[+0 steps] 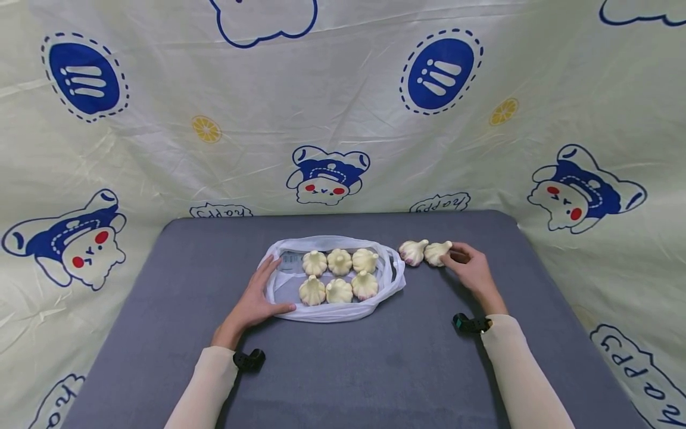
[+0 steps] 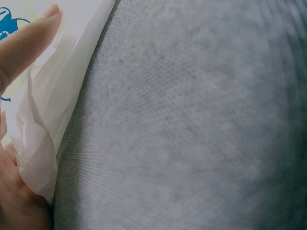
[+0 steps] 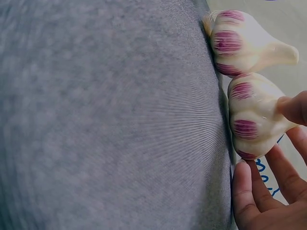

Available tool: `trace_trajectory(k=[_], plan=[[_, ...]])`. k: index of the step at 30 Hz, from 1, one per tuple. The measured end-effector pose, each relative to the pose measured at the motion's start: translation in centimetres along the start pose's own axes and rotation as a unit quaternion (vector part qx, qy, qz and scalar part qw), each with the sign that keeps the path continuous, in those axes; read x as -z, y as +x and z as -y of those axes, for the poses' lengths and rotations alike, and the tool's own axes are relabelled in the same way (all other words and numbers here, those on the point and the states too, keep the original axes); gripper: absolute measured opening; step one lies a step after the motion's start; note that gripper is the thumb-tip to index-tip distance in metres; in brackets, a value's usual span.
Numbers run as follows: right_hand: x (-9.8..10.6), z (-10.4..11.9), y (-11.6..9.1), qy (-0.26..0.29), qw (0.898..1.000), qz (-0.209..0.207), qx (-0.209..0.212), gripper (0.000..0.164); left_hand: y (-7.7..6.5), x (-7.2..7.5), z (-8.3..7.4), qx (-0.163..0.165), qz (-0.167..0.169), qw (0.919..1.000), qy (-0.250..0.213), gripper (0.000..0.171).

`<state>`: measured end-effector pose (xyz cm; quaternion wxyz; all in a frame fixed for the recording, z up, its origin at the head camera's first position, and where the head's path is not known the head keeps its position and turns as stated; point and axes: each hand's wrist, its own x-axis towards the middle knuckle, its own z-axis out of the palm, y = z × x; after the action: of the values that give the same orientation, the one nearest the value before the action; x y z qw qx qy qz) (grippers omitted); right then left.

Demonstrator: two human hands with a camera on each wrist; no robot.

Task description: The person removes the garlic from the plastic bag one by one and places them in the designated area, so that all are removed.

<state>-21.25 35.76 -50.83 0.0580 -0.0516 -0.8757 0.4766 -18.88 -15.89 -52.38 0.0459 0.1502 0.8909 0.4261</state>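
Right hand (image 1: 473, 271) of mine pinches one garlic bulb (image 3: 252, 115), with the thumb at its neck and the fingers on the other side. This bulb seems to rest on the desk (image 1: 375, 369), near the far edge and toward the far right corner. I judge it light and rather firm, but its skin looks smooth, so it may slip a little; the best hold is around the widest part, without squeezing hard. Just left of it, apparently touching, lies a second bulb (image 1: 411, 252). Further left, nearer to the middle of the far edge, an open white plastic bag (image 1: 332, 314) contains six bulbs (image 1: 339, 262) in two rows. The bag looks thin and soft, so its rim probably folds easily. At its left end my left hand (image 1: 257, 301) touches this rim, thumb and fingers spread apart. Beyond the far edge hangs a printed cloth (image 1: 354, 107).
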Motion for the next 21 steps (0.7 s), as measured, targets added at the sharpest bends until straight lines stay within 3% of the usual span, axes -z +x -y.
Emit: trace_trajectory(k=[9, 21], plan=[[-0.13, -0.04, 0.08, 0.003, 1.000, -0.004, 0.000, 0.053, -0.05, -0.12, 0.12, -0.005, -0.004, 1.0000, -0.004, 0.109], [0.12, -0.20, 0.24, -0.004, 1.000, 0.021, -0.008, 0.056, -0.02, -0.03, -0.02, -0.011, -0.002, 0.9999, -0.003, 0.108]])
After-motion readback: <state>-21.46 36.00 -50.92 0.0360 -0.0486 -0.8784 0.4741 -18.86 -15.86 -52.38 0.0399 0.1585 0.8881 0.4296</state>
